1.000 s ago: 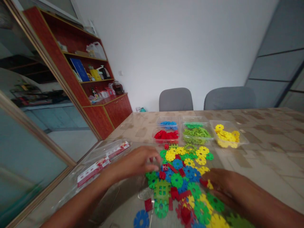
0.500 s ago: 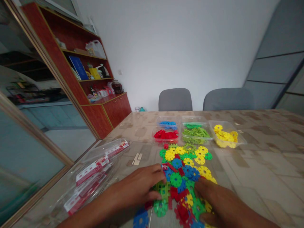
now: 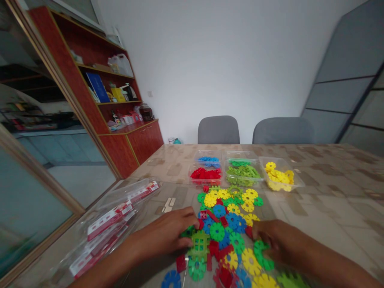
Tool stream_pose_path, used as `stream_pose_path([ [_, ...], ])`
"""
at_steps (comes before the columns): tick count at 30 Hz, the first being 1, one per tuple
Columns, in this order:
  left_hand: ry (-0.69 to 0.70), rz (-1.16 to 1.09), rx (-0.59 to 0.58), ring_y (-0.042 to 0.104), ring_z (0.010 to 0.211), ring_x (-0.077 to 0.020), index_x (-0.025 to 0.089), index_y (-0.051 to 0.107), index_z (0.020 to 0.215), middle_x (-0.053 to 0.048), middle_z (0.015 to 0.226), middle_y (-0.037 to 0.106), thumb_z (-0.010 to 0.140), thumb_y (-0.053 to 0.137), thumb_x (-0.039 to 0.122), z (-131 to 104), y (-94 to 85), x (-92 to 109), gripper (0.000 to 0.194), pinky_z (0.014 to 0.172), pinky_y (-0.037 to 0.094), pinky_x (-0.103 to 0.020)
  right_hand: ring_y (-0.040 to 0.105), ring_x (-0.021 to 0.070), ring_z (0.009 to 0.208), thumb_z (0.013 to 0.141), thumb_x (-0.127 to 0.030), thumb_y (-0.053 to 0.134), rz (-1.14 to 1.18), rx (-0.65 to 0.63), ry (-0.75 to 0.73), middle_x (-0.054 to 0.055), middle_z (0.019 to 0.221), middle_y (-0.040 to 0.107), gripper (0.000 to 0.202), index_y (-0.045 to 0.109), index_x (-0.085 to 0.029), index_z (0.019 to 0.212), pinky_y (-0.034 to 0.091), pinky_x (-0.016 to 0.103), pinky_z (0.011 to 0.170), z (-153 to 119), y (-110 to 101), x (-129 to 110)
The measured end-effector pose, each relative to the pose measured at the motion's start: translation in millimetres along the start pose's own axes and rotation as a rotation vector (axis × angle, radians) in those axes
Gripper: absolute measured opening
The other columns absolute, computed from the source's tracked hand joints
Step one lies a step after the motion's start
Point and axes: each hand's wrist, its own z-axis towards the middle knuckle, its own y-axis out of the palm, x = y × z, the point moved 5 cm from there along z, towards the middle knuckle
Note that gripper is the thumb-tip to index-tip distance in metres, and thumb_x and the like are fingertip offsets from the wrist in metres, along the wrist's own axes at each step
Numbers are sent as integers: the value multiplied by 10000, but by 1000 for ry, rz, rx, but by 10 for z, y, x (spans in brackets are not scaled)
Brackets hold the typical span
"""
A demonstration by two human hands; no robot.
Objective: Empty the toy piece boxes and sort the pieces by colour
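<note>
A loose pile of plastic building pieces, mostly notched flower discs, covers the table before me. My left hand point(image 3: 175, 229) is at the pile's left edge, its fingers curled over a dark green disc point(image 3: 188, 231). A red piece point(image 3: 201, 224) lies by its fingertips and a light green lattice piece point(image 3: 199, 243) beside its thumb. On the right side, my right hand point(image 3: 274, 239) has its fingers bent around a green disc point(image 3: 264, 258). Against its index finger is a red piece point(image 3: 249, 231). Yellow discs point(image 3: 252, 262) lie just left of that hand.
Behind the pile stand clear tubs of sorted pieces: blue point(image 3: 209, 161), red point(image 3: 206, 176), greens point(image 3: 243, 176) and yellow point(image 3: 281, 178). Clear plastic bags with red-and-white labels point(image 3: 111, 220) lie at left. Two grey chairs point(image 3: 218, 130) are across the table.
My right hand has moved right, away from the pile's middle, uncovering yellow and green discs. My left hand has drawn slightly left. The view has shifted a little.
</note>
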Motion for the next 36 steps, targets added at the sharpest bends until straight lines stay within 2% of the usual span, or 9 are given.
stream_pose_path([
  [3,16,-11,-16,555,1002,-209,268,571,1098,-18,1113,568,840,709,237,7,17,12,294,851,429,-278,645,240,906,613,-73,626,-42,-59,87,36,1032,706,489,672,-258,1064,487,313,755,-37,-11,-103],
  [7,16,-3,-21,559,979,-205,266,573,1092,-11,1087,578,826,717,218,14,33,14,307,830,431,-274,629,325,1025,584,-72,679,-153,-89,161,106,1139,682,475,694,-222,1034,480,418,862,-13,-34,-204],
  [11,18,-4,-23,564,965,-203,271,578,1054,-5,1070,581,816,710,181,27,38,16,287,821,421,-274,638,270,909,543,-37,664,-142,-84,133,44,1003,700,440,668,-219,943,488,356,779,-6,33,-142],
  [18,32,-6,-17,570,947,-202,271,581,1068,-4,1053,582,803,731,179,34,56,-21,318,808,425,-270,659,176,813,643,-1,611,79,-10,-77,-3,899,724,368,681,-226,926,520,263,727,82,204,-226],
  [22,59,-29,-24,565,932,-194,245,587,986,-1,1025,578,810,746,213,14,20,40,239,775,431,-250,627,260,1073,786,-143,634,-10,158,-118,112,1184,677,404,626,-203,1186,494,414,933,128,356,-161],
  [24,65,-40,-17,562,944,-190,243,584,966,7,1029,576,782,776,197,9,7,65,270,779,430,-244,599,298,1137,806,-195,648,-65,179,-97,147,1261,635,448,593,-197,1251,474,453,968,124,400,-135],
  [29,80,-25,-13,565,927,-183,246,584,978,12,1012,572,790,772,195,28,28,66,270,760,428,-238,614,304,1077,750,-157,672,-139,97,-14,164,1196,641,391,610,-178,1136,502,410,905,147,341,-307],
  [33,71,-15,-27,567,929,-184,250,586,999,10,1019,574,773,786,182,37,32,61,310,762,431,-235,632,224,862,674,-72,649,-105,57,60,72,975,668,352,557,-179,997,509,336,766,182,314,-413],
  [36,57,-9,-24,571,937,-185,248,580,1003,8,1033,576,769,790,178,36,30,58,322,774,433,-233,627,203,853,719,-70,603,2,92,-4,34,948,680,312,559,-214,992,497,318,764,206,312,-396],
])
